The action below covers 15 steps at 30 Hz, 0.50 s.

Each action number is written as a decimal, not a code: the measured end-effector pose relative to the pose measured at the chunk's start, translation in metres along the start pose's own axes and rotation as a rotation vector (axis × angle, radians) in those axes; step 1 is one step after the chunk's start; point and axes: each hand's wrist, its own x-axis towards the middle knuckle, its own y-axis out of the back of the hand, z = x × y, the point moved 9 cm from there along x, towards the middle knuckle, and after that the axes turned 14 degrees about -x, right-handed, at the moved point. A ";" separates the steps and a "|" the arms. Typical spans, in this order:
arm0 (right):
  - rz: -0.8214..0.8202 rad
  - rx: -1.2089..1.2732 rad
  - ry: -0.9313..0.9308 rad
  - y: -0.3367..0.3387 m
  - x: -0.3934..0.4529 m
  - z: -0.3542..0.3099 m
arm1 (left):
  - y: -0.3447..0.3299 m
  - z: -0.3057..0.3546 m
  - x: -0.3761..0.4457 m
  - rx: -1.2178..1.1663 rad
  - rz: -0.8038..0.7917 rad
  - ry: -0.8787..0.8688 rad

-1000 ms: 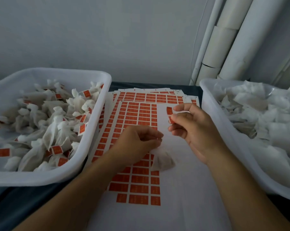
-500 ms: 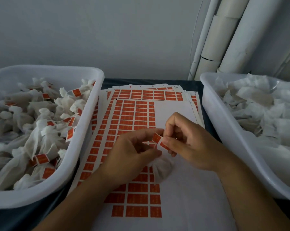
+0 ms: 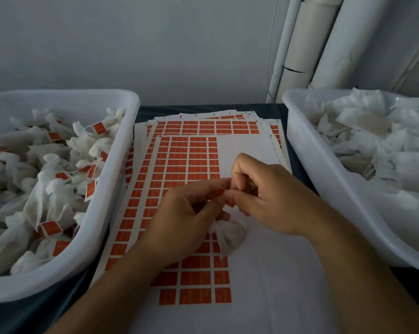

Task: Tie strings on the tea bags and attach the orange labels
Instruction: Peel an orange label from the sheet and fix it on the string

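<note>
A small orange label (image 3: 220, 192) is pinched between the fingertips of both hands above the sticker sheet. My left hand (image 3: 184, 213) holds its left side with thumb and forefinger. My right hand (image 3: 266, 198) pinches its right side, fingers curled. A white tea bag (image 3: 229, 235) hangs just below the hands and touches the sheet; its string is too thin to make out. The top sheet of orange labels (image 3: 186, 162) lies flat under the hands, its right half peeled bare.
A white tub (image 3: 121, 150) at the left holds several tied tea bags with orange labels. A white tub (image 3: 307, 165) at the right holds untied white bags. More label sheets (image 3: 203, 127) are stacked behind. White pipes (image 3: 324, 44) stand at the back right.
My right hand brought the orange label down from above the sheet to my left hand. Both hands have closed together on it, and the tea bag now hangs lower beneath them.
</note>
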 end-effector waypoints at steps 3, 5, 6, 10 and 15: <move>0.014 -0.046 -0.044 -0.001 0.002 0.002 | 0.001 -0.005 0.000 0.018 0.024 0.013; 0.018 -0.069 -0.097 -0.003 0.003 0.004 | 0.002 -0.005 -0.001 0.027 0.036 0.017; 0.022 -0.083 -0.126 -0.004 0.003 0.005 | 0.002 -0.005 -0.002 0.026 0.039 0.011; 0.078 -0.143 -0.209 0.001 -0.001 0.014 | 0.010 -0.003 -0.002 -0.022 0.097 -0.003; 0.042 0.072 -0.249 -0.007 -0.001 0.021 | 0.010 -0.001 -0.003 -0.056 0.127 -0.019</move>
